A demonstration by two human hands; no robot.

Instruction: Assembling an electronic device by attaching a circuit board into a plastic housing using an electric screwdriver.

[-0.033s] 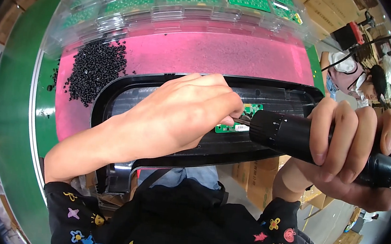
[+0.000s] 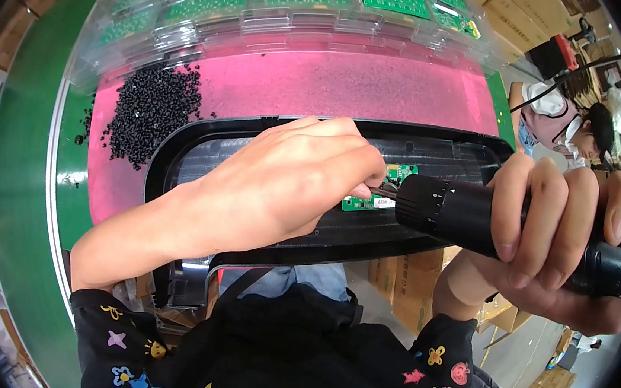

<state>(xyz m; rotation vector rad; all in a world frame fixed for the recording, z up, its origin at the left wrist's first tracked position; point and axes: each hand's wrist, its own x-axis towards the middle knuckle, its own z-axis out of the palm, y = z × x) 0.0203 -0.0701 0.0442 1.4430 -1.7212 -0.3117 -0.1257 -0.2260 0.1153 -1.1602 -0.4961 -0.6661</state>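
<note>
Boxes [image 2: 517, 23] crowd the upper right; a green bench [image 2: 21, 166] runs down the left, under a pink mat [image 2: 299, 81]. Small black parts [image 2: 150, 113] lie heaped upper left. At centre, a green board [image 2: 356, 205] sits in a black shell [image 2: 364, 254]. The right hand [image 2: 547, 224] grips a black driver [image 2: 451, 213]; the left hand's [image 2: 275, 176] fingers narrow by its tip, their hold unclear. Seemingly the driver is being set to the board, which calls for a steady tip.

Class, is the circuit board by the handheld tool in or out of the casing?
In: the green board lies inside the rim of the black casing.
</note>
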